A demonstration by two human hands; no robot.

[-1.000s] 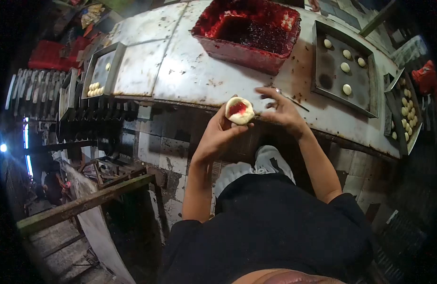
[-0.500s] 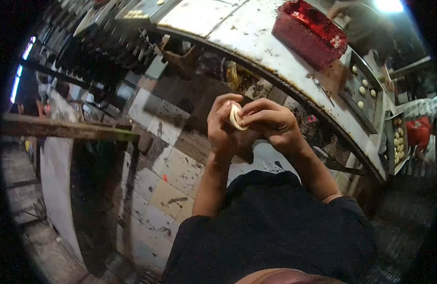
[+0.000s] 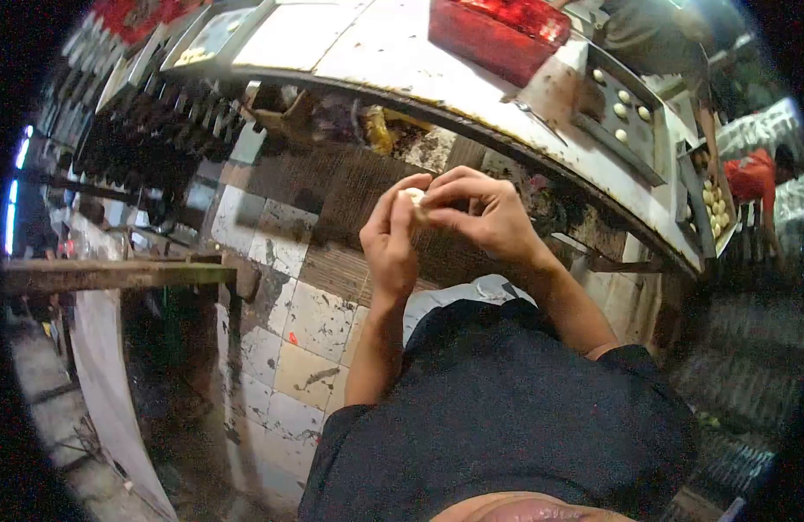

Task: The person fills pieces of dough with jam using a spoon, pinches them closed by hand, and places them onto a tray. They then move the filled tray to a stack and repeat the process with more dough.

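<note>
Both hands up together at chest height, off the table. Left hand (image 3: 391, 237) cups a small pale dough piece (image 3: 413, 195); only a sliver of it shows between the fingertips. Right hand (image 3: 482, 213) is closed over it from the right, fingers pinching at the top of the dough. So both are clamped on the same piece, touching each other

Dough is held out over the tiled floor (image 3: 291, 322), nearer than the table edge, nothing under it

Beyond the hands: worn metal table (image 3: 393, 52), curving away. On it a red tub (image 3: 498, 30) at the far side, red filling inside. Right of the tub a dark baking tray (image 3: 633, 143) with a few pale dough balls (image 3: 622, 111). Further right a second tray (image 3: 691, 204), fuller, and another person's arm reaching toward it

Risks, as I judge them: the seam may not be fully closed, and a hard pinch could squeeze filling out through it. Grip is fingertips only, so a slip drops the piece onto the floor, with no surface below to catch it
</note>
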